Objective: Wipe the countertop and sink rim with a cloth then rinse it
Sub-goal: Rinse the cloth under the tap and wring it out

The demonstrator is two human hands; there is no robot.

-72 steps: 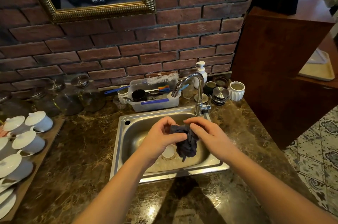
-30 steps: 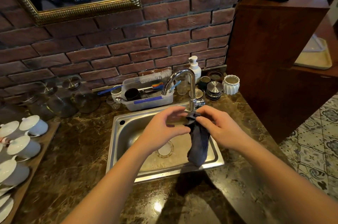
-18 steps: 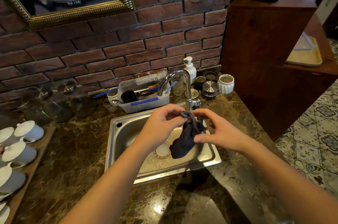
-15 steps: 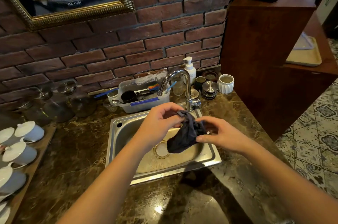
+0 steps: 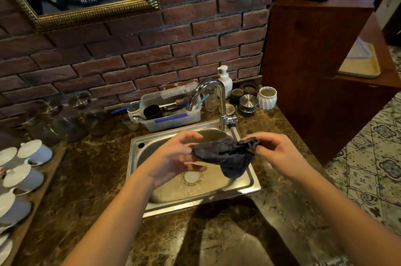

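Spreading the dark cloth (image 5: 225, 155) above the steel sink (image 5: 138, 153), the left hand (image 5: 173, 157) pinches its left edge while the right hand (image 5: 275, 153) pinches a bunched corner. To do this well, I would pull both corners apart, keeping the sagging middle above the basin so drips miss the marble countertop (image 5: 86, 179).

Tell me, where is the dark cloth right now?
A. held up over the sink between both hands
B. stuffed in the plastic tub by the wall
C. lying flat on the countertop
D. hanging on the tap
A: the dark cloth is stretched between the left hand and the right hand, held above the sink, not touching the tap or the countertop.
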